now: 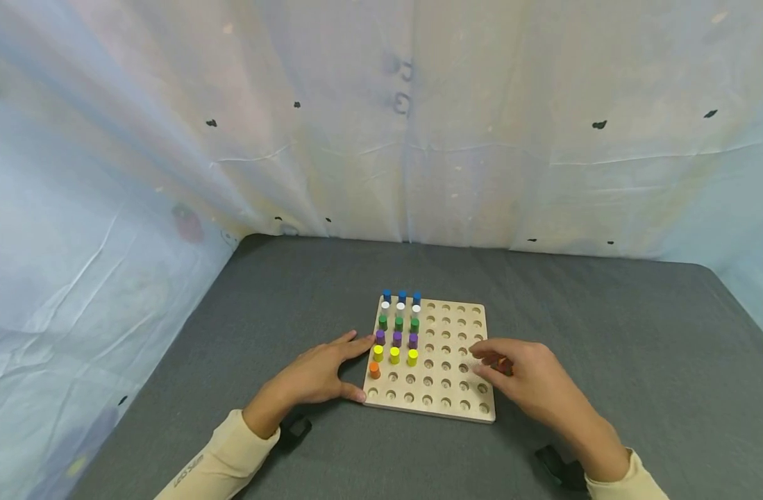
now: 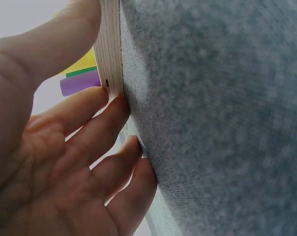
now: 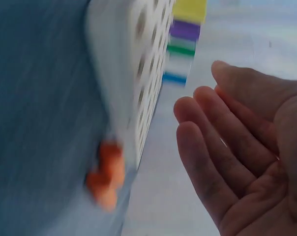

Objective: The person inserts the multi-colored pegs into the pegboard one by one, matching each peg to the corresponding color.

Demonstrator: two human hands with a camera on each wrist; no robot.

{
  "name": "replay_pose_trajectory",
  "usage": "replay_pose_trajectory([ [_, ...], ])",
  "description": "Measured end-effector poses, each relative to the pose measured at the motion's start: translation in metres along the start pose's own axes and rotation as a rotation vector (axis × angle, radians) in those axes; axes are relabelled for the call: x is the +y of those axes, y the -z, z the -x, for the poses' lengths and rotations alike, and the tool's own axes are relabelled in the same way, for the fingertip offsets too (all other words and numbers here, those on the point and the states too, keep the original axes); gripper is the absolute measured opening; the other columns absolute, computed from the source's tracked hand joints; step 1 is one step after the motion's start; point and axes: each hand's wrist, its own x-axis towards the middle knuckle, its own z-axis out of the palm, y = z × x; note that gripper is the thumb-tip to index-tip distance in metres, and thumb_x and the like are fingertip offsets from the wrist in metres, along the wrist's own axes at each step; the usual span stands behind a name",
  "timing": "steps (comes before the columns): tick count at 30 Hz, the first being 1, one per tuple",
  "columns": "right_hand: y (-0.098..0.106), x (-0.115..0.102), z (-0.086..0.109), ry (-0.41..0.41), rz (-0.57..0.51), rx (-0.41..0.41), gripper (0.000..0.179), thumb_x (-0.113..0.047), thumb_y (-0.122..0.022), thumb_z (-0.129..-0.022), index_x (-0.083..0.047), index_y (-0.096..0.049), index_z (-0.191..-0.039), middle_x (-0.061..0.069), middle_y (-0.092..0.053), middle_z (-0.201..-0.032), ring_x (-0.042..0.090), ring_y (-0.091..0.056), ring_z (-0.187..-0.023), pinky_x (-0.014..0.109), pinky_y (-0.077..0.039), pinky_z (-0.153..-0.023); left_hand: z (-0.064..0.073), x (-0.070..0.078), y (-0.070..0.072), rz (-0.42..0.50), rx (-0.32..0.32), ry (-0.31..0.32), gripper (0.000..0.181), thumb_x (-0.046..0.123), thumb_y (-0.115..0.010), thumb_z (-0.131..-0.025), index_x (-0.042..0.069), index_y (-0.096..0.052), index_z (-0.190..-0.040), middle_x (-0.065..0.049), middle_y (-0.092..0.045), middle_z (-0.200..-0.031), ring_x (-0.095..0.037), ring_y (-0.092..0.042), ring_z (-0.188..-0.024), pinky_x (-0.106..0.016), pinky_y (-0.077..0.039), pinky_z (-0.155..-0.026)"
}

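A wooden pegboard [image 1: 446, 378] lies flat on the table. Blue, white, green, purple and yellow pegs [image 1: 394, 355] stand upright in rows on its left side, with a single orange peg [image 1: 374, 371] nearer me. My left hand [image 1: 312, 371] touches the board's left edge with index finger and thumb spread apart; in the left wrist view its fingers rest against the wooden side. Over the right edge hovers my right hand [image 1: 534, 378], fingers loosely bent and nothing held. Loose orange pegs [image 3: 107, 177], blurred in the right wrist view, lie beside the board, partly hidden by that hand in the head view.
Grey cloth [image 1: 294, 278] covers the table. A pale patterned curtain [image 1: 468, 139] hangs behind it and along the left side. Several holes [image 1: 446, 364] in the middle and right of the board hold no peg.
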Motion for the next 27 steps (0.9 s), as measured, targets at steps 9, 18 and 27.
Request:
replay_pose_trajectory([
  [9,0.03,0.043,0.012,-0.067,0.066,-0.007,0.031,-0.021,-0.078,-0.086,-0.026,-0.072,-0.116,-0.004,-0.074,-0.11,0.022,-0.07,-0.095,0.04,-0.056,-0.073,0.002,-0.002,-0.002,0.007,-0.004,-0.003,0.093,0.042,-0.085,-0.074,0.032,-0.038,-0.154,-0.013,-0.028,-0.163,-0.042,-0.037,-0.145,-0.064,-0.036,-0.109],
  [18,0.03,0.058,0.009,-0.03,0.073,-0.058,0.036,-0.014,-0.078,-0.085,-0.028,-0.072,-0.117,-0.004,-0.073,-0.114,0.027,-0.069,-0.101,0.047,-0.056,-0.082,-0.001,-0.002,-0.002,0.002,0.004,-0.011,0.092,0.043,-0.085,-0.074,0.033,-0.039,-0.153,-0.012,-0.03,-0.163,-0.042,-0.037,-0.145,-0.065,-0.036,-0.108],
  [27,0.027,0.062,0.009,-0.017,0.129,-0.074,0.035,-0.013,-0.079,-0.083,-0.025,-0.073,-0.115,0.0,-0.075,-0.112,0.029,-0.07,-0.103,0.05,-0.056,-0.083,-0.001,-0.001,-0.001,-0.007,0.004,0.008,0.093,0.044,-0.085,-0.073,0.033,-0.04,-0.153,-0.01,-0.03,-0.163,-0.039,-0.036,-0.146,-0.066,-0.035,-0.109],
])
